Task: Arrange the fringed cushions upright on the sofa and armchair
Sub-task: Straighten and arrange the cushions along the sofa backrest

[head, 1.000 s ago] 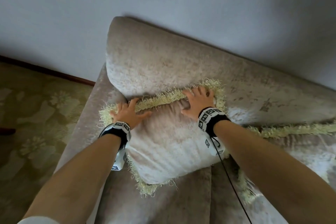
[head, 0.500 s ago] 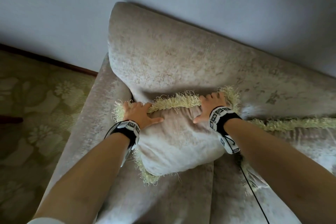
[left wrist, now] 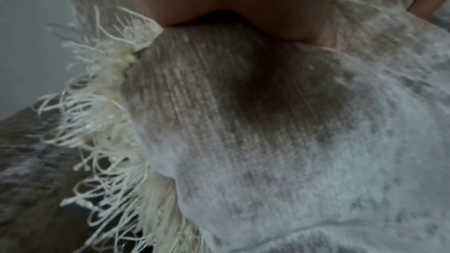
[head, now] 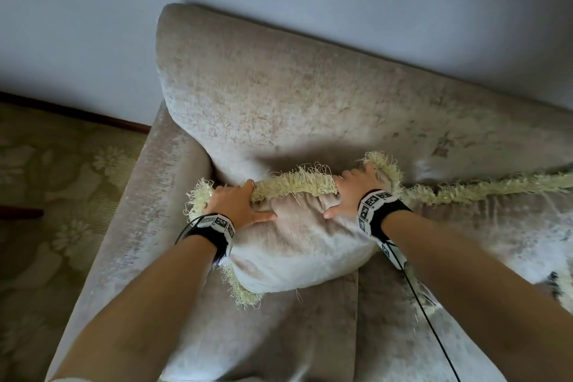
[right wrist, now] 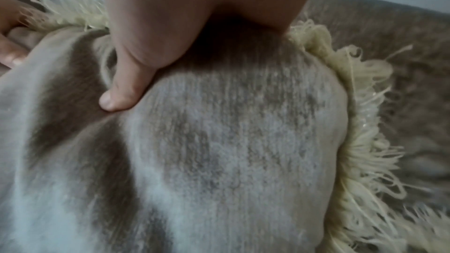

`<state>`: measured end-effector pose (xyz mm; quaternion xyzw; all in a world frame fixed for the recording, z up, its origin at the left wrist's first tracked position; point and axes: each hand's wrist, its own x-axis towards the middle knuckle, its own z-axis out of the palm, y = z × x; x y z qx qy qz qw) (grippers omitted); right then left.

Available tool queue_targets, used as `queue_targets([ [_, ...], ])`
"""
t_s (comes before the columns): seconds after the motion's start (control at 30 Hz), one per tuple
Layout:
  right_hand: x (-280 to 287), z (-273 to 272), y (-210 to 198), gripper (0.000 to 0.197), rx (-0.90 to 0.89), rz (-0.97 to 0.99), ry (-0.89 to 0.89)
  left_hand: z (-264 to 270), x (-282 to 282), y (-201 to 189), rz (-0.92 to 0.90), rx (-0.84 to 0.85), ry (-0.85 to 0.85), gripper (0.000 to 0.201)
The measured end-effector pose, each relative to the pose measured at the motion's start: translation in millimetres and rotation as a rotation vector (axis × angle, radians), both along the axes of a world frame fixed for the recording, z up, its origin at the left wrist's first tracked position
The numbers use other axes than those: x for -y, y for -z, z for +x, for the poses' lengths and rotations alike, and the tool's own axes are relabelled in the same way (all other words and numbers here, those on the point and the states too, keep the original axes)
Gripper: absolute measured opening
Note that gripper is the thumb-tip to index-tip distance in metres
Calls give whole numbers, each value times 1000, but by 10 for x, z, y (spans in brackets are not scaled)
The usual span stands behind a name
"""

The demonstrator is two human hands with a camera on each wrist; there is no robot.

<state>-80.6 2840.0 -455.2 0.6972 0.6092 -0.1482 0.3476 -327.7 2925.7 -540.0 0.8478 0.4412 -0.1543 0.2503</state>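
Hands: our left hand (head: pixel 233 207) and right hand (head: pixel 352 190) grip cushion (head: pixel 302 245) top fringe | risk: soft cushion slumps forward off sofa (head: pixel 279 96) back when we let go

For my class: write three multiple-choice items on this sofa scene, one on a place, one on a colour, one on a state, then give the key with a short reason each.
1. Where on the sofa is the held cushion?
A. by the armrest end
B. on the floor
C. on top of the backrest

2. What colour is the cushion's fringe?
A. red
B. pale yellow
C. black

3. How do the left hand and right hand hold it?
A. both grip its top edge
B. one hand only
C. neither touches it

Key: 1 A, it sits on the seat next to the armrest; 2 B, cream-yellow threads; 3 A, fingers over the fringe, thumbs on the front.
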Motion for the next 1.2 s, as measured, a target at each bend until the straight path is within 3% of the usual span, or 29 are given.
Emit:
queue_targets([
  [0.1, 225, 15, -31, 87, -89, 30, 73, 117, 110, -123, 24, -81, 57, 97],
  [0.2, 316, 58, -142, 74, -159, 7, 158, 234, 129, -365, 85, -159, 164, 92],
  [0.4, 319, 334, -432, 78, -217, 61, 274, 492, -1, -807, 194, -231, 256, 89],
  [0.6, 331, 343, -470, 79, -312, 200, 409, 646, -323, -1221, 303, -277, 328, 92],
  [0.83, 358, 234, -336, 86, -329, 116, 419, 548, -175, -963, 146, -305, 286, 100],
  [1.0, 229, 292, -426, 96, -383, 131, 505, 614, -377, -1005, 119, -301, 249, 106],
  [1.2, 146, 360, -379, 93, -353, 128, 476, 639, -540, -878, 141, -311, 239, 110],
])
